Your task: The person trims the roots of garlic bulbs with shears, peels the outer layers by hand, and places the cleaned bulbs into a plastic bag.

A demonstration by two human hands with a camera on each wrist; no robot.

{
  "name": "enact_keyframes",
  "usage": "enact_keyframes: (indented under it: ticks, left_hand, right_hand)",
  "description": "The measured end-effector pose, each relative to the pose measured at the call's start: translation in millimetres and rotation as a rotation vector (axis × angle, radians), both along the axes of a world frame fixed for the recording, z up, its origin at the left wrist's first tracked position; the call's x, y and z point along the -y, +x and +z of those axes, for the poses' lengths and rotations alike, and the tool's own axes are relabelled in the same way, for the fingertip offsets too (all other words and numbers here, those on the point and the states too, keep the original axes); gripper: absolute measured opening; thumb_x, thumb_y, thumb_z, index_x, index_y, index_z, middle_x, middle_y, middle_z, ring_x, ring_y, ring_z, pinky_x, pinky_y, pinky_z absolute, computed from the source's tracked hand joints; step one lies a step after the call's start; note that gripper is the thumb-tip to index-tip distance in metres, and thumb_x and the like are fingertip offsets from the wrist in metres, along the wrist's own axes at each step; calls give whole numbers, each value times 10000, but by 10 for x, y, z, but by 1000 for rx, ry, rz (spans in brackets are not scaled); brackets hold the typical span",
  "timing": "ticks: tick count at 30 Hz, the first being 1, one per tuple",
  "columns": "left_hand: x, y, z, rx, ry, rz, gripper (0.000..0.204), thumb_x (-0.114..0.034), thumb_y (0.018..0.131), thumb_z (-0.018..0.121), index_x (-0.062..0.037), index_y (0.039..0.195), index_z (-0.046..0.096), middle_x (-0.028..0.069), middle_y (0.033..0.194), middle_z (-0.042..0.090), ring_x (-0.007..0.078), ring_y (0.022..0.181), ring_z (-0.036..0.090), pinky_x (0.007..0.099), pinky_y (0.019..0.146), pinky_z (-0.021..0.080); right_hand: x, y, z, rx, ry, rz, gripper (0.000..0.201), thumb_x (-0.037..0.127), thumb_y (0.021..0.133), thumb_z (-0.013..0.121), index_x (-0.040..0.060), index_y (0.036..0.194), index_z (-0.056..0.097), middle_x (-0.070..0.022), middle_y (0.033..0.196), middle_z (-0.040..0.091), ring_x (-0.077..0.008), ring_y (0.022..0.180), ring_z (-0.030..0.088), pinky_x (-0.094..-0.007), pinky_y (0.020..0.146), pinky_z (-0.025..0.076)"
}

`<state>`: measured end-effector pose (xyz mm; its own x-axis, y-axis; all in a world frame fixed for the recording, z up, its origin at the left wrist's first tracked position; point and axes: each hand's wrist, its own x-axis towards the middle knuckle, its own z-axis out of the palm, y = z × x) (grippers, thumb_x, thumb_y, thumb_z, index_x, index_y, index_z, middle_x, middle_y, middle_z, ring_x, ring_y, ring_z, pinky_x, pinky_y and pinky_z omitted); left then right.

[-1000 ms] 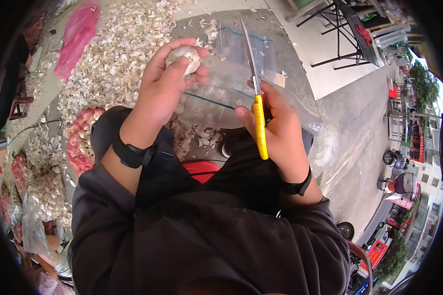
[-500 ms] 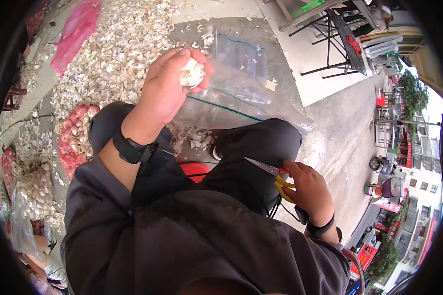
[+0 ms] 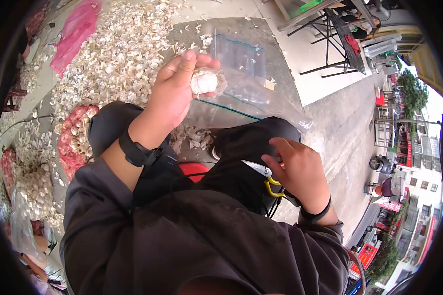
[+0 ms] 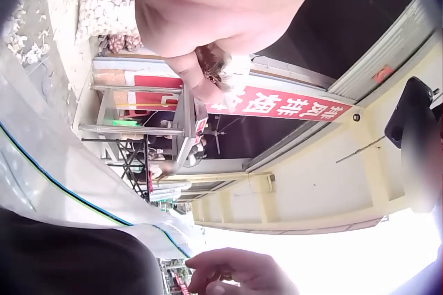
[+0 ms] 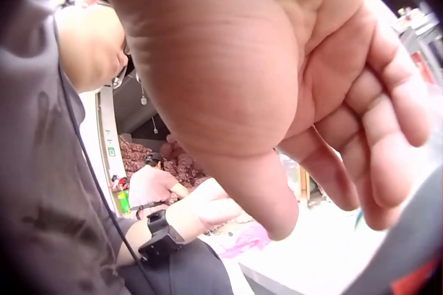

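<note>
In the head view my left hand holds a white garlic bulb with loose papery skin, above the knees. In the left wrist view, the hand itself mostly hides the bulb. Scissors with yellow handles lie on the right thigh, blades pointing left. My right hand hovers beside their handles, fingers apart and nothing in its grasp. Its bare palm and loosely extended fingers show in the right wrist view, where the right hand fills much of the frame.
Garlic skins cover the floor ahead and left. A clear plastic bag with a blue-green line lies in front of the knees. Red net sacks of garlic stand at the left, and a pink bag lies beyond. A black folding table is far right.
My right hand has brought the scissors down from beside the bulb to the right thigh and let go of them. My left hand has shifted right and turned the bulb, its thumb now raised.
</note>
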<state>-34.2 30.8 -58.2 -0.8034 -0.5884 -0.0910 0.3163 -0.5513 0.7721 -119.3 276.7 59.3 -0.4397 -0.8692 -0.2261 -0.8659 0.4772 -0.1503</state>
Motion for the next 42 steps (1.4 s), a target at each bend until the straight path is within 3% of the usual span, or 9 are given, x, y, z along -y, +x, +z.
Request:
enact_keyframes:
  ticks: [5,10,16,20,24,30,33,39,42]
  left_hand:
    - [-112,33,20,77,-145,-163,431,-441,1053,440,-43,976,585,96,820,711,96,571,602,221,424,423]
    - [-125,15,-74,103,-282,-17,353,-372,1047,496,-52,948,609,61,798,687,50,574,565,203,438,412]
    - [-167,-121,-186,88,-523,132,292,-284,1032,555,-15,1113,634,70,965,681,88,793,631,223,623,529]
    - [-214,-66,-88,-76,-152,-196,357,-243,1017,585,13,1266,572,90,1085,660,127,936,640,280,792,561]
    - [-190,-88,-163,7,-556,-267,569,-192,942,694,-12,1422,444,77,1265,574,112,1036,612,247,818,550]
    - [-183,-64,-89,192,-346,-377,522,-85,881,746,-25,1330,488,48,1111,609,109,1005,597,272,818,532]
    - [-208,-159,-249,22,-516,-170,495,-64,867,746,-34,1297,503,39,1072,618,127,962,614,282,836,532]
    - [-246,-168,-347,127,-599,-141,488,-15,826,730,-64,1271,538,77,1008,684,172,910,672,316,805,545]
    - [-197,-137,-352,232,-911,-135,449,64,884,635,-50,1306,536,73,1098,667,155,972,659,290,859,535]
  right_hand:
    - [667,-70,-319,532,-482,-94,418,267,964,636,-21,1247,527,-135,764,659,-263,624,647,-357,597,498]
    - [911,-58,-896,938,-702,-70,471,236,982,629,1,1362,480,-70,712,606,-133,602,572,-285,580,458]
    - [982,-141,-1173,924,-931,-118,502,145,936,694,20,1384,503,-28,706,591,-63,627,495,-236,583,428]
    - [939,-248,-1226,789,-1014,-100,390,114,912,720,9,1273,613,-36,742,627,-58,657,538,-239,605,460]
    - [936,-347,-1183,506,-1034,-60,268,79,909,706,4,1163,667,-57,773,665,-78,667,598,-245,619,494]
    - [941,-326,-1198,713,-1049,-201,171,45,889,682,3,1053,661,-69,798,680,-145,681,645,-258,628,532]
    - [991,-334,-1240,609,-1097,-80,210,74,871,703,-8,1056,651,-75,816,685,-156,684,661,-269,637,554]
    - [938,-274,-1121,692,-889,-147,377,101,843,704,-43,1184,636,-112,829,700,-182,697,690,-289,622,568]
    - [941,-269,-1096,626,-855,-125,390,112,842,681,-54,1191,638,-146,788,695,-190,672,690,-297,614,562]
